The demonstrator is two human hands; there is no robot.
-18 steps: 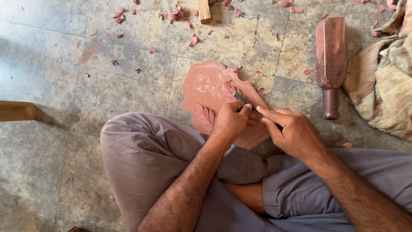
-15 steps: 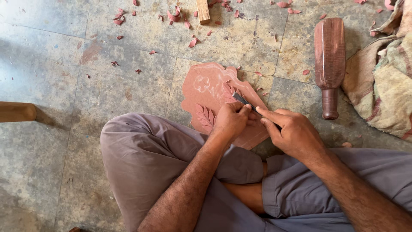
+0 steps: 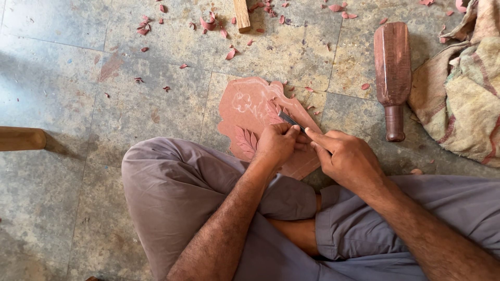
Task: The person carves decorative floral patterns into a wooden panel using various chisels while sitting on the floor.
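A flat reddish wooden panel [image 3: 249, 106] with carved leaves lies on the stone floor in front of my crossed legs. My left hand [image 3: 277, 143] is closed around a small metal chisel [image 3: 289, 119], whose blade tip rests on the panel's right part. My right hand [image 3: 346, 158] sits just right of it, fingers stretched toward the chisel's handle end and touching it. Part of the panel is hidden under both hands.
A reddish wooden mallet [image 3: 392, 73] lies on the floor at the upper right, next to a crumpled cloth [image 3: 463, 93]. Red wood chips [image 3: 211, 23] are scattered at the top by a pale wood block [image 3: 241, 14]. A wooden piece [image 3: 21, 138] juts in from the left.
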